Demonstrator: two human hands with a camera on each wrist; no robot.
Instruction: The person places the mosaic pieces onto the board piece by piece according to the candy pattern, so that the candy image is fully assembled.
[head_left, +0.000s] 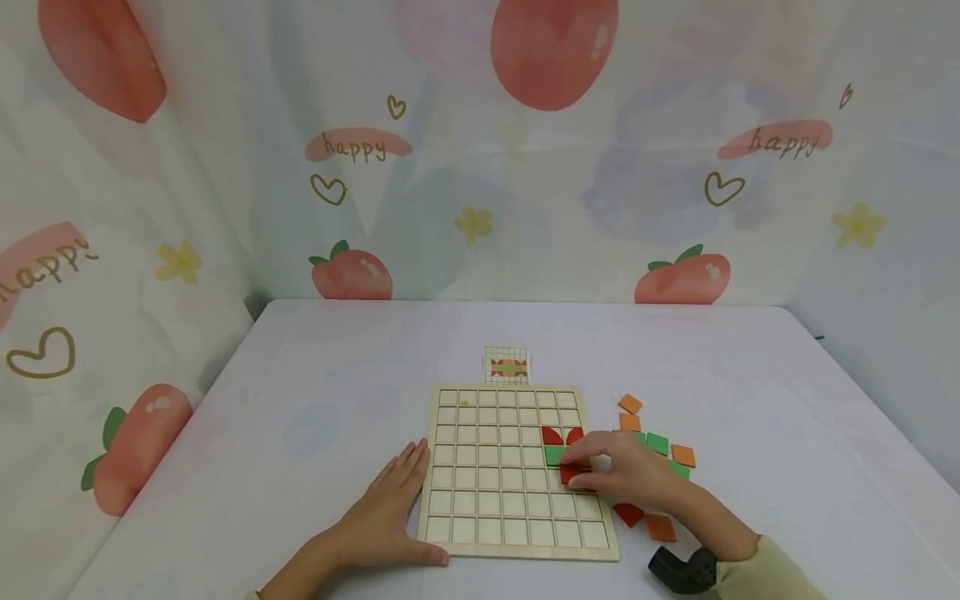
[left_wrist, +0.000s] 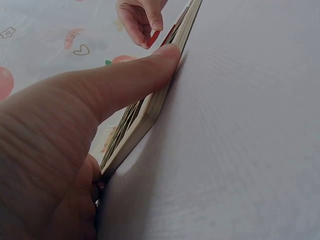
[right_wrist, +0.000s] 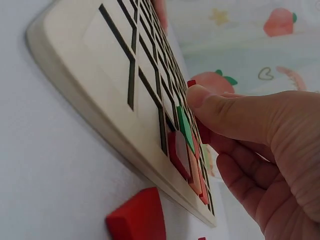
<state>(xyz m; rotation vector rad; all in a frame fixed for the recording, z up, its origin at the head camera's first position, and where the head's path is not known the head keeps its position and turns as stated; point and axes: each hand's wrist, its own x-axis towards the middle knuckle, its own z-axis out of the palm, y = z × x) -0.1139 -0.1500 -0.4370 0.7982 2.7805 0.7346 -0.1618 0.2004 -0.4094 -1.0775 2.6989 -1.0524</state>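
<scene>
A wooden grid board [head_left: 487, 479] lies flat on the table. My left hand [head_left: 378, 508] rests against its left side, fingers straight along the edge, thumb [left_wrist: 145, 70] on the front rim. Above the board's right columns, my right hand [head_left: 633, 468] pinches a red tile [head_left: 567, 474] between thumb and fingers; in the right wrist view this red tile [right_wrist: 203, 131] is partly hidden by the thumb. Beside it a green tile [head_left: 554, 455] and a red petal-shaped tile [head_left: 551, 436] sit in the grid. In the right wrist view another red tile [right_wrist: 179, 155] lies at the board's right edge.
Behind the board lies a small pattern card [head_left: 507, 367]. Loose tiles are scattered to the right, including an orange tile [head_left: 683, 455], a green tile [head_left: 657, 443] and a red tile [head_left: 628, 514]. A black curved device [head_left: 681, 572] is by the right wrist.
</scene>
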